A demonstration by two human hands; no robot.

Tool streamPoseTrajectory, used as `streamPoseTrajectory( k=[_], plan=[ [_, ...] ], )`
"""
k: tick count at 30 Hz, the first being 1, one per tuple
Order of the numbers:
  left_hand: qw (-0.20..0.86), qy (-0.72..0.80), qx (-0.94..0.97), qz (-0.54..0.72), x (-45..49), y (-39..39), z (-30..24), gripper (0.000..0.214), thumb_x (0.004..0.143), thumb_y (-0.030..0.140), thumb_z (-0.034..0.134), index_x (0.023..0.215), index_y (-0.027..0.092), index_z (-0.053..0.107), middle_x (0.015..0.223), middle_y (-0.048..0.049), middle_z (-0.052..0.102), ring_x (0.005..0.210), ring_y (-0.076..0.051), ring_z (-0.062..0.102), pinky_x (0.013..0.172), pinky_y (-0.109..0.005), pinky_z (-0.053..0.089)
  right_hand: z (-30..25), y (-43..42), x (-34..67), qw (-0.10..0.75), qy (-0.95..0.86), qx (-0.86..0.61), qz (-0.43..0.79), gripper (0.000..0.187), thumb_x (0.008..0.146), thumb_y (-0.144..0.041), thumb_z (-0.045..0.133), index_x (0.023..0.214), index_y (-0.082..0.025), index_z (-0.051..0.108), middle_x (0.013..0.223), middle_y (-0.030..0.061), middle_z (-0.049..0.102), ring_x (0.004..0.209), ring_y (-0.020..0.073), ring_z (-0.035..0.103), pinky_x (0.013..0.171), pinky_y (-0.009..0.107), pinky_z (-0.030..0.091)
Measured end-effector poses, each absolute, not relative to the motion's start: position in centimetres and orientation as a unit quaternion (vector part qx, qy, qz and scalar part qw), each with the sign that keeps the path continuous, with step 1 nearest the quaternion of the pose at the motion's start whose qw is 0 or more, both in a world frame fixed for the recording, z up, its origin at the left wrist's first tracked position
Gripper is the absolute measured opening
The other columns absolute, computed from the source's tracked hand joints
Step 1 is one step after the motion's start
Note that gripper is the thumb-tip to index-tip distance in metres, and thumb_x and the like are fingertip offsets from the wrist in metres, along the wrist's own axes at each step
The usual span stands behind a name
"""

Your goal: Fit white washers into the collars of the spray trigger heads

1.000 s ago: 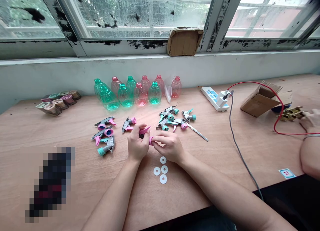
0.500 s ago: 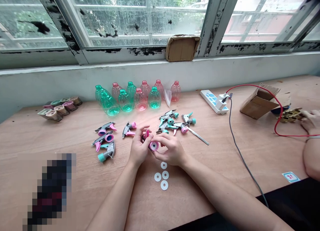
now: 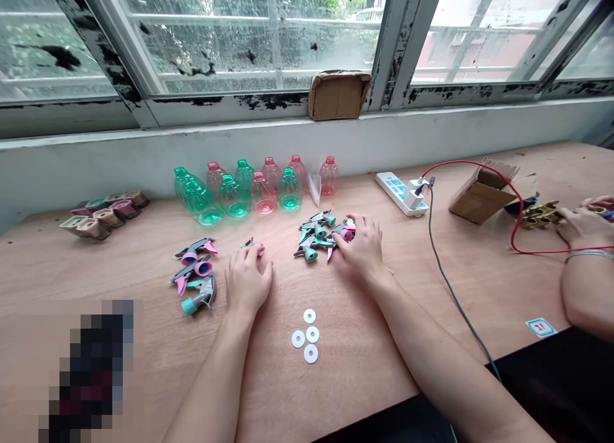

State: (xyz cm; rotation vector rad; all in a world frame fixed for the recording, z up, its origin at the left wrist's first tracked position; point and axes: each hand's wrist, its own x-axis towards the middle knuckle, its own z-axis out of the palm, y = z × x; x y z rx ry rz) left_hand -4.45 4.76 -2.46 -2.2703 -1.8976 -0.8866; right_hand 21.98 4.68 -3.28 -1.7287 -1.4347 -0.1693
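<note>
My left hand (image 3: 247, 280) rests low over the table, fingers curled round a grey-and-pink spray trigger head (image 3: 260, 250), mostly hidden beneath them. To the right, my right hand (image 3: 362, 248) has its fingers closed about a pink-and-grey spray trigger head (image 3: 347, 231) at the edge of a pile of teal-and-grey trigger heads (image 3: 313, 235). Left of my left hand lie several more trigger heads (image 3: 196, 273), pink and teal. Several flat white washers (image 3: 311, 334) are on the table between my forearms.
Green and pink clear bottles (image 3: 235, 197) line the wall. A power strip (image 3: 401, 194) with red and grey cables stands right of them. Beyond is an open cardboard box (image 3: 482, 194), near another person's hands (image 3: 578, 225) and brass-coloured parts (image 3: 540, 215). Small coloured containers (image 3: 103, 216) lie far left.
My hands have moved apart from the pink trigger head they held together. The right went right to the pile; the left moved left onto another trigger head. The view has shifted slightly.
</note>
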Motion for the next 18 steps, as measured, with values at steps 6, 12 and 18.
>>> streamPoseTrajectory(
  k=[6,12,18],
  plan=[
    [0.014,-0.632,-0.738,-0.237,-4.8,5.1,-2.7,0.047,0.084,0.034,0.058,0.129,0.024,0.059,0.136,-0.0134,0.056,0.124,-0.037,0.048,0.099,-0.053,0.04,-1.8,2.4,19.7,0.391,-0.761,-0.514,0.061,0.01,0.087,-0.028,0.063,0.083,-0.02,0.067,0.076,0.0014,0.066,0.068,0.0147,0.057,0.066,0.026,0.04],
    [0.011,-0.613,-0.76,-0.214,-4.1,5.0,-3.1,0.043,0.086,0.029,0.053,0.129,0.026,0.061,0.135,-0.0126,0.057,0.123,-0.035,0.049,0.099,-0.052,0.042,-2.0,0.8,18.0,0.239,-0.88,-0.389,0.128,0.009,0.078,-0.012,0.066,0.075,-0.02,0.07,0.073,0.0001,0.068,0.065,0.0123,0.058,0.06,0.024,0.035],
    [0.011,-0.617,-0.758,-0.21,-3.9,4.3,-3.1,0.045,0.087,0.03,0.053,0.131,0.024,0.06,0.138,-0.0153,0.055,0.126,-0.036,0.048,0.101,-0.055,0.04,-2.0,0.3,17.6,0.199,-0.902,-0.342,0.176,0.012,0.076,-0.011,0.064,0.081,-0.02,0.072,0.078,-0.0002,0.069,0.064,0.0112,0.057,0.057,0.023,0.034]
  ],
)
